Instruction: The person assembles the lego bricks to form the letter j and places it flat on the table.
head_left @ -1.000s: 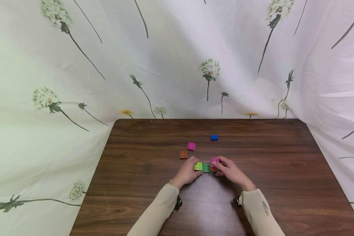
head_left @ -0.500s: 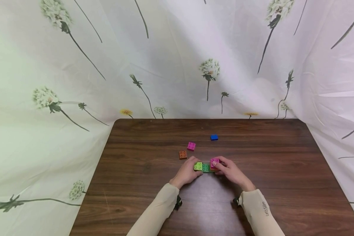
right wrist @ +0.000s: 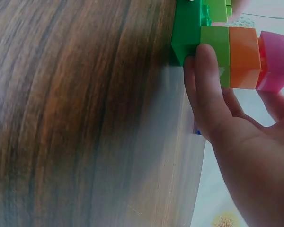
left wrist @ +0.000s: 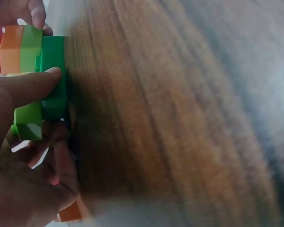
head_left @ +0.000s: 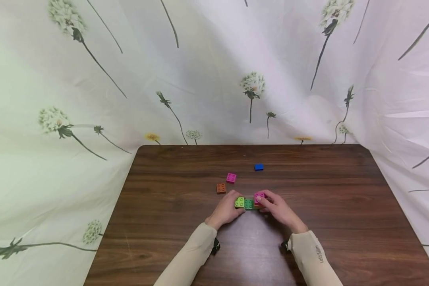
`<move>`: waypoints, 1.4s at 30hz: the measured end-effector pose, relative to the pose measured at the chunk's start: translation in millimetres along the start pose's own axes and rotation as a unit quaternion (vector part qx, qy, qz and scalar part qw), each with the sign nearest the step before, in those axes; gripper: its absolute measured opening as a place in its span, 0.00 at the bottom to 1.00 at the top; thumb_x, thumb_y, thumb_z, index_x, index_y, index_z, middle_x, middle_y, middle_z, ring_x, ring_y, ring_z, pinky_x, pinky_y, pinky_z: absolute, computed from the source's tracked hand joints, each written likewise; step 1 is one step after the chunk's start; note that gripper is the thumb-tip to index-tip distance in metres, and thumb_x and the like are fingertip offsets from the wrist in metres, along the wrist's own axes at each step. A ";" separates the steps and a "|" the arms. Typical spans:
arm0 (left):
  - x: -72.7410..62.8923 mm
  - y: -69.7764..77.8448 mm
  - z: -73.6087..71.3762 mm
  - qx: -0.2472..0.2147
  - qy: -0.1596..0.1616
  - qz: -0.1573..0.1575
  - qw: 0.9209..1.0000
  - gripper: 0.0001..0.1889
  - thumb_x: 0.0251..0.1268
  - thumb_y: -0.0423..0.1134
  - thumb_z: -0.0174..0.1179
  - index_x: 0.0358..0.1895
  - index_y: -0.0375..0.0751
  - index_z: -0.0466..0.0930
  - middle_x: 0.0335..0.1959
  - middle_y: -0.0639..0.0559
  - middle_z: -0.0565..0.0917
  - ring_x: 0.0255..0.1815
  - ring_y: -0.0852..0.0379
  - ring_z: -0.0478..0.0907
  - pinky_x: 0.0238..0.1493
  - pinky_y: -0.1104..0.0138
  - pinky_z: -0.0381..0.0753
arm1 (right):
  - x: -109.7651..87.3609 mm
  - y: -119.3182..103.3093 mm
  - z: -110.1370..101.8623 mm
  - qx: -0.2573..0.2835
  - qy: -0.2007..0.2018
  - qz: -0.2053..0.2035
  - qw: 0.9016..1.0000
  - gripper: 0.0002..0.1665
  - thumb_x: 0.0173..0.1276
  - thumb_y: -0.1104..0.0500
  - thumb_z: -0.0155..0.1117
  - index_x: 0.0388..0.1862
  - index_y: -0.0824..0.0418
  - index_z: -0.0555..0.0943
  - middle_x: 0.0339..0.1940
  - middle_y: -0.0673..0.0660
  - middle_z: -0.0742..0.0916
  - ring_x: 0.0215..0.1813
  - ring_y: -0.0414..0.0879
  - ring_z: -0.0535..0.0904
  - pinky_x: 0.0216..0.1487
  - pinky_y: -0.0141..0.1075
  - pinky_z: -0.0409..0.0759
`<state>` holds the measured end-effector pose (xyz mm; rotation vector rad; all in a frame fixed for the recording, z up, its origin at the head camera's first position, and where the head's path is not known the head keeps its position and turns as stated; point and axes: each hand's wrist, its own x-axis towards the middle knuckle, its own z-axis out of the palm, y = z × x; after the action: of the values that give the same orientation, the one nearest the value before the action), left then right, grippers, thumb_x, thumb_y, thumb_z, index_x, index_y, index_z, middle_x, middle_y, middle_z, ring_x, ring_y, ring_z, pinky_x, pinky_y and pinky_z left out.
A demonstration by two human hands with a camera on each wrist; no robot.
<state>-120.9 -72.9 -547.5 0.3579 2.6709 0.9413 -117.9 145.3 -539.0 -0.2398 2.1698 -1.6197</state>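
Observation:
On the table, a long dark green brick (head_left: pixel 248 203) bears a light green brick (head_left: pixel 239 202) at its left end. My left hand (head_left: pixel 224 208) grips that end, its thumb against the side of the dark green brick in the left wrist view. At the other end rises a stack: a light green brick (right wrist: pixel 215 38), an orange brick (right wrist: pixel 244 56) and a pink brick (right wrist: pixel 276 61) on top. The pink one sits slightly askew, with a narrow gap to the orange. My right hand (head_left: pixel 280 210) holds the pink brick from above, other fingers lying along the stack's side.
Beyond the hands lie a loose orange-brown brick (head_left: pixel 221 188), another pink brick (head_left: pixel 231 178) and a blue brick (head_left: pixel 259 167). The dark wooden table (head_left: pixel 171 230) ends at a white flower-print cloth (head_left: pixel 214 79) behind and at both sides.
The head view has shifted very slightly. Both hands keep their hold, and the loose bricks lie where they were.

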 end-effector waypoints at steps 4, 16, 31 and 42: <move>-1.2 3.3 2.8 0.048 0.004 0.015 0.999 0.26 0.58 0.47 0.67 0.60 0.51 0.74 0.51 0.53 0.76 0.51 0.56 0.72 0.55 0.59 0.72 | -0.3 -1.0 2.2 0.002 0.007 0.004 1.000 0.25 0.74 0.45 0.53 0.58 0.61 0.75 0.52 0.64 0.82 0.50 0.53 0.82 0.48 0.43 0.82; -2.0 19.0 18.7 0.002 0.048 0.045 0.998 0.22 0.65 0.57 0.59 0.58 0.54 0.76 0.52 0.56 0.78 0.50 0.56 0.68 0.49 0.61 0.66 | -1.8 -1.1 2.7 -0.002 0.008 -0.008 1.000 0.23 0.74 0.47 0.53 0.57 0.61 0.75 0.55 0.64 0.81 0.50 0.52 0.81 0.47 0.44 0.83; 0.8 16.5 19.2 -0.007 0.043 0.046 0.998 0.22 0.65 0.55 0.59 0.59 0.54 0.77 0.51 0.55 0.78 0.50 0.57 0.67 0.49 0.65 0.66 | -1.5 -0.7 -0.3 -0.013 -0.003 -0.030 0.999 0.25 0.75 0.48 0.52 0.60 0.66 0.75 0.56 0.68 0.81 0.50 0.51 0.82 0.47 0.42 0.83; 0.4 16.9 17.3 -0.013 0.048 0.053 0.997 0.21 0.64 0.53 0.61 0.57 0.52 0.77 0.50 0.54 0.79 0.48 0.57 0.67 0.48 0.65 0.67 | -5.4 -18.5 2.0 -0.011 0.011 -0.028 0.999 0.21 0.75 0.57 0.52 0.58 0.72 0.76 0.53 0.71 0.82 0.45 0.58 0.84 0.44 0.48 0.83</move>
<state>-112.9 -50.1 -549.7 0.4629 2.7469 1.0485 -114.2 140.0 -520.8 -0.2925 2.2179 -1.6370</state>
